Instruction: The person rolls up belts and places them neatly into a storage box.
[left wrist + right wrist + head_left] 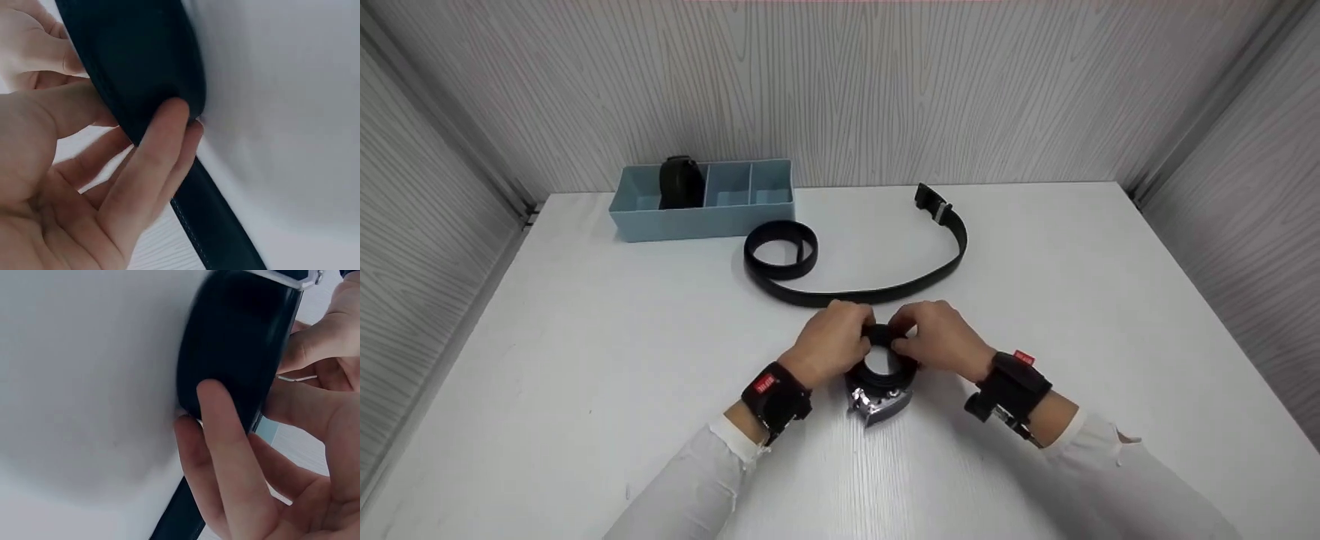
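Note:
A black belt [877,381], wound into a round coil, sits on its edge at the middle of the white table. Its silver buckle [883,406] lies on the near side of the coil. My left hand [834,337] grips the coil's left side, thumb inside the ring and fingers along the outer face of the strap [135,56]. From the other side my right hand [941,337] pinches the coil in the same way, fingertips on the outer strap [236,349]. Part of the coil's far side is hidden behind the fingers.
Just beyond my hands a second black belt [877,294] lies loosely curved, its left end curled and its buckle [934,201] at the far right. A blue divided box [705,223] stands at the back left, with a rolled black belt [681,184] in one compartment. Walls enclose the table.

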Demonstrator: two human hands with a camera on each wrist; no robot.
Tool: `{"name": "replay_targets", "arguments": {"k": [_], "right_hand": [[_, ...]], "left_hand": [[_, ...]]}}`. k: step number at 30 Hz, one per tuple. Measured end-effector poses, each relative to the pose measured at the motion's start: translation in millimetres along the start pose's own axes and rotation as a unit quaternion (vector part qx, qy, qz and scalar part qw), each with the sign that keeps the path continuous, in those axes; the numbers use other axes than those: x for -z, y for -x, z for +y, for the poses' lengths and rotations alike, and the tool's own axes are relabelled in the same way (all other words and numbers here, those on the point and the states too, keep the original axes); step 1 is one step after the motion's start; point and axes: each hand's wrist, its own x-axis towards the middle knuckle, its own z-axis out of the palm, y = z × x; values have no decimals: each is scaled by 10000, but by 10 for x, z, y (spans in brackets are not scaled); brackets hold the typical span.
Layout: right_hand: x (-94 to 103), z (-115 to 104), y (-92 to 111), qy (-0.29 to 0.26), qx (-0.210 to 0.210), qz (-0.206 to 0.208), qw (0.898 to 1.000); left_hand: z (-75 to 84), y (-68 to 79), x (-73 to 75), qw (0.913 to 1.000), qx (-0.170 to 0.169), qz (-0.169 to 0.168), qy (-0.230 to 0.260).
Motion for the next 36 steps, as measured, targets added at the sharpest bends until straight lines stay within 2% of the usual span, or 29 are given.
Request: {"name": "replay_targets", "arguments": {"k": [4,8,12,17,20,26,31,33,36], "right_hand": [[-23,5,-1,-49,-12,37,10000],[-41,5,2,25,86,159,9998],[-52,8,5,239,192,315,9990],[-63,14,0,317,103,424,9985],[-65,12,-3,142,-64,308,9994],[-64,-6,-3,-359,-289,-67,9989],[-73,-19,-28,-301,-275,47,9992],[-81,-19,-36,-254,-274,84,9993],[-85,-21,-37,-207,-283,126,9993]], "left_hand": [[-27,-17,-6,10000,-90,26,-3],[-24,26,-14,9997,-24,165,168],[25,101,-20,9986,332,210,348],[109,169,-24,9971,722,21,247],[127,157,-10,9974,698,-56,154],[74,72,36,9991,387,-150,-28],[62,35,29,9997,114,-216,-29],[69,53,15,9998,138,-142,-61],[82,100,-2,9992,390,13,-133]]}}
